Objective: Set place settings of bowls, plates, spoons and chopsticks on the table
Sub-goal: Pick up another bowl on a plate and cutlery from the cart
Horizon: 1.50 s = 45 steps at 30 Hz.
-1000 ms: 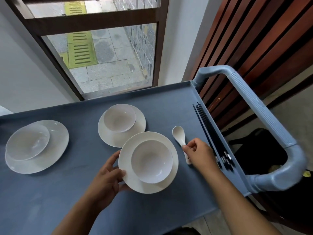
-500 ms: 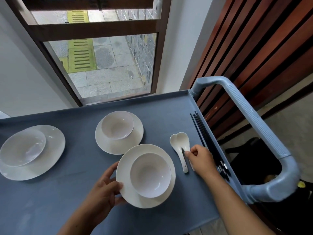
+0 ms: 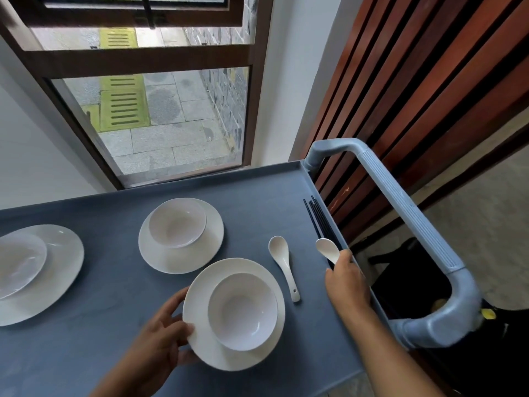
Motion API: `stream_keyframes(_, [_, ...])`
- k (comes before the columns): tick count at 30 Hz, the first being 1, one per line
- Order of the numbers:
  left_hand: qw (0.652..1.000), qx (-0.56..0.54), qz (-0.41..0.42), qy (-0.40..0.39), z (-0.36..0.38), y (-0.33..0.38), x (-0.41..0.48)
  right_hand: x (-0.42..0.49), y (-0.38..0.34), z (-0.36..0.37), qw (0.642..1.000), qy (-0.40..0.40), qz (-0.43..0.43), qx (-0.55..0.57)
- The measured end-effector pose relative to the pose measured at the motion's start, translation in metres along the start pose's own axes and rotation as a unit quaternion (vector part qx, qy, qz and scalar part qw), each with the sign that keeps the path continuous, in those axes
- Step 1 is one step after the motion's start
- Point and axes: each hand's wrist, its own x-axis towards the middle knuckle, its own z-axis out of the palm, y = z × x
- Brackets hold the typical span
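Three white plates, each with a white bowl on it, sit on a blue-grey cart top [image 3: 100, 282]. My left hand [image 3: 163, 336] grips the left rim of the nearest plate [image 3: 200, 299], which carries a bowl [image 3: 242, 310]. My right hand [image 3: 345, 277] holds a white spoon [image 3: 327, 249] by its handle, lifted near the cart's right edge. A second white spoon [image 3: 283, 265] lies flat to the right of the near plate. Several dark chopsticks [image 3: 317, 220] lie along the right edge, partly hidden by my right hand.
A middle plate [image 3: 206, 253] with bowl [image 3: 177, 223] stands further back, and a third plate [image 3: 63, 267] with bowl [image 3: 17, 263] sits at the far left. The cart's grey handle [image 3: 400, 213] rises on the right. A window and wooden slats lie beyond.
My right hand has lifted one spoon off the other and moved it right toward the chopsticks; one spoon stays on the cart. My left hand keeps its hold on the near plate.
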Motion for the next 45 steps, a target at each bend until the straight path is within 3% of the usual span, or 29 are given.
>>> stream_keyframes(8, [1.0, 0.006, -0.006, -0.004, -0.003, -0.003, 0.002, 0.004, 0.0, 0.0, 0.999, 0.012, -0.012, -0.032])
stream_keyframes(14, [1.0, 0.001, 0.002, 0.008, -0.003, -0.003, 0.003, 0.021, 0.002, -0.011, 0.997, -0.061, 0.007, -0.047])
stream_keyframes(23, [1.0, -0.015, 0.009, 0.016, -0.002, 0.001, -0.002, 0.03, 0.002, -0.014, 0.991, -0.12, -0.031, -0.047])
stream_keyframes(40, [0.999, -0.022, 0.025, -0.016, -0.025, 0.008, -0.026, 0.019, -0.009, -0.012, 0.994, -0.1, -0.022, -0.042])
stream_keyframes(45, [0.999, -0.023, 0.032, -0.016, -0.029, 0.01, -0.031, 0.003, -0.014, -0.019, 0.996, -0.078, -0.034, 0.023])
